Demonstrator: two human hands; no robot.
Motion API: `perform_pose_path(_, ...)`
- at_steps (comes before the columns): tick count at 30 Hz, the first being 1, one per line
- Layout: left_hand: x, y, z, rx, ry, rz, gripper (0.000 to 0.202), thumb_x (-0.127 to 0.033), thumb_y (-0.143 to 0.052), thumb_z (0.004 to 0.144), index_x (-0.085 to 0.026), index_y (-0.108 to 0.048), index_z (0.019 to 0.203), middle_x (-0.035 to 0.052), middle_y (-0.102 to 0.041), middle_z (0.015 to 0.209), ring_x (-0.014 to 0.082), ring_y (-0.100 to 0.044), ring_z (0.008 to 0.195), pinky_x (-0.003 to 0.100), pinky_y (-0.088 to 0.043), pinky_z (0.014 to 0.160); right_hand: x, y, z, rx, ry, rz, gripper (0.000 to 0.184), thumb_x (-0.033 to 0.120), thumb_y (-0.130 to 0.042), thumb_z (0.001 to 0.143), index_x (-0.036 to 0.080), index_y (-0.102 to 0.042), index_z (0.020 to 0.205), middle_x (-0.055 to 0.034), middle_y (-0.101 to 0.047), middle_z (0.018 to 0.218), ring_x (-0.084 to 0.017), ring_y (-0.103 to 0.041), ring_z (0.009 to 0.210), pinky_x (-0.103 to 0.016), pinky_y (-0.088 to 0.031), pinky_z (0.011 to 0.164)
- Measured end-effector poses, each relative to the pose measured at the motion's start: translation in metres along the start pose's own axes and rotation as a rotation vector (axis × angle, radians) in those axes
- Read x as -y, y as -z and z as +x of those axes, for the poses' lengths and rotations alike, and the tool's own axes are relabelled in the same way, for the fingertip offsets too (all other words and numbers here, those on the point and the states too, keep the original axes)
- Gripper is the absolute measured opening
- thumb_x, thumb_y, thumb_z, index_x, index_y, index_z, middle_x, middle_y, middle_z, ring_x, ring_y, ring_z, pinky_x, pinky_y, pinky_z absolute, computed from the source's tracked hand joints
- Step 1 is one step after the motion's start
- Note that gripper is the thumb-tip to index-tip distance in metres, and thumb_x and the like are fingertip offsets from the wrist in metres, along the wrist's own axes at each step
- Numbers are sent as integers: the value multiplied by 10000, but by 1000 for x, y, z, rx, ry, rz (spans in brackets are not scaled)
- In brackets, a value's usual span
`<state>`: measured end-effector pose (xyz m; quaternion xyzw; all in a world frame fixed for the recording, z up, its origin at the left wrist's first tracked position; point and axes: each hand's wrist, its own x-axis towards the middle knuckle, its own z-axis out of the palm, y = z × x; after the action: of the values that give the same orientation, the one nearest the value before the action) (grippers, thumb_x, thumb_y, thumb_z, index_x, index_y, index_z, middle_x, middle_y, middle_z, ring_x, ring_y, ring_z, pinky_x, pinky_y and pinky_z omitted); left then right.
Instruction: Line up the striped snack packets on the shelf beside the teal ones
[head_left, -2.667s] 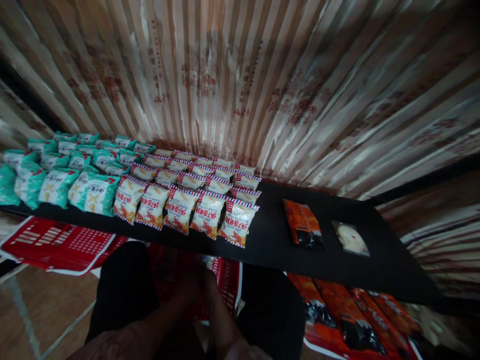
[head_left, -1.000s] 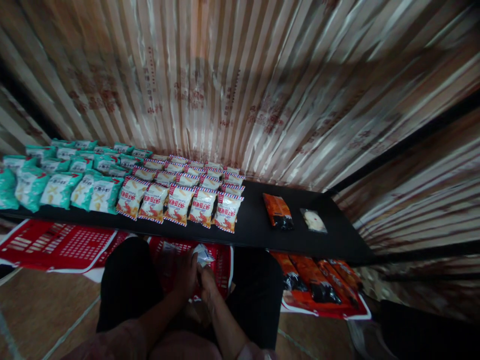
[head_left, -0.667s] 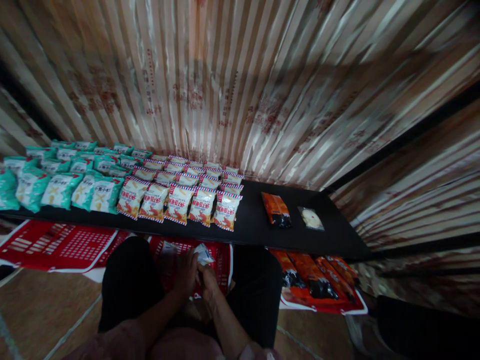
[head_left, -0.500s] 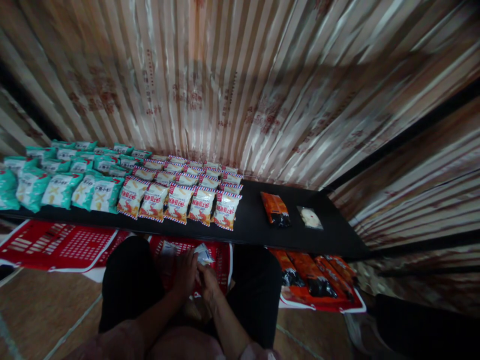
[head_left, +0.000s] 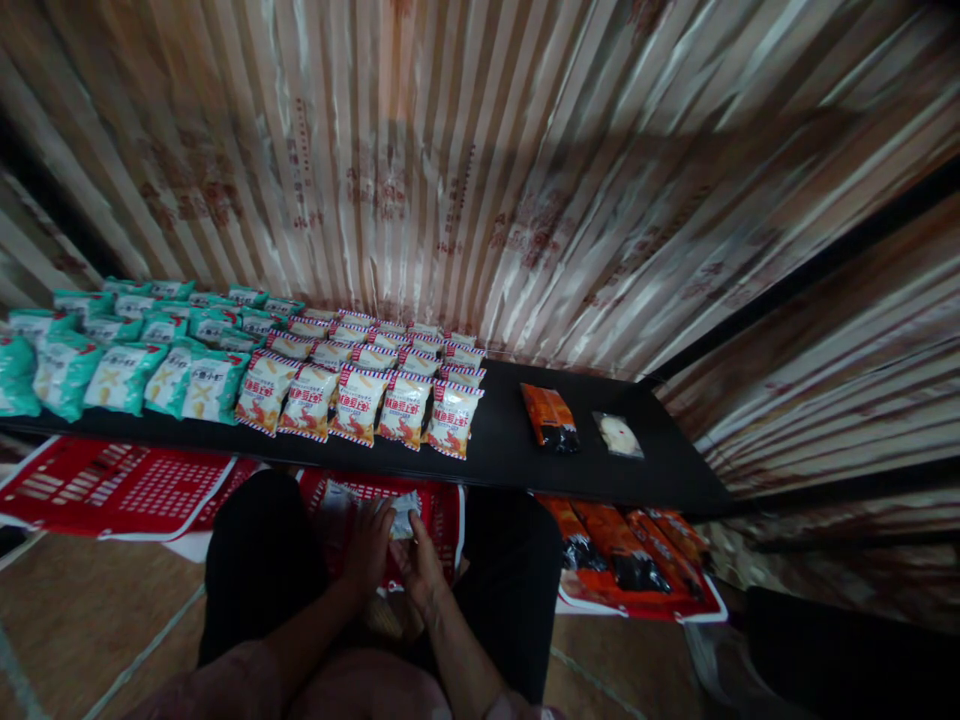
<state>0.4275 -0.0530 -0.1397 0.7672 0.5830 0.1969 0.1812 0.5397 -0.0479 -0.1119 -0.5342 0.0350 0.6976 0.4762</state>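
Between my knees, over a red basket (head_left: 442, 510), both hands are on a small silvery-white packet (head_left: 403, 512). My left hand (head_left: 367, 550) is closed on its left side, the fingers lying against it. My right hand (head_left: 420, 565) grips the packet from the right and below, with the thumb on its face. Another pale packet (head_left: 337, 497) lies in the basket just beyond my left hand, partly covered by it. Print on the held packet is too dim to read.
A black shelf (head_left: 499, 440) bears rows of green snack bags (head_left: 124, 378) and striped snack bags (head_left: 352, 403), an orange packet (head_left: 550, 415) and a clear packet with white contents (head_left: 619, 435). Below stand a red basket (head_left: 150, 490) at left and orange packets (head_left: 619, 545) in another basket at right.
The packet in my hands has turned and shifted slightly, showing more of its face. My right thumb has come up onto it.
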Motion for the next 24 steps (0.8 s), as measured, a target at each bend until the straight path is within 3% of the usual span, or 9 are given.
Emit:
perform_pose_path(7,-1,4,1,-19,5,36,387,-75,-322,832,-165,-529,1147,75,-446,1366,212,-293,1322,447,-297,1067,4,2,-1,14,-48,119,340,457,-620,715,173,-611,904,-34,-681,723,-155,-640,659,-262,-528,628)
perform_pose_path(15,7,1,3,-96,-60,15,350,-66,-348,828,-163,-550,1097,97,-448,1354,219,-271,1334,446,-334,1049,3,3,1,41,-6,66,454,482,-680,649,187,-608,987,-49,-683,922,-213,-652,855,-285,-545,628)
perform_pose_path(20,7,2,3,-112,-45,50,341,-65,-363,821,-169,-557,1081,102,-465,1326,232,-309,1311,450,-344,1039,3,3,-1,52,30,0,441,371,-739,610,179,-605,983,-50,-686,948,-226,-631,956,-273,-556,630)
perform_pose_path(24,8,5,5,-120,-22,95,329,-56,-385,816,-174,-575,1058,98,-488,1304,238,-345,1289,433,-330,1045,4,2,-3,30,6,8,375,299,-738,626,156,-618,951,-50,-704,882,-213,-648,904,-276,-559,626)
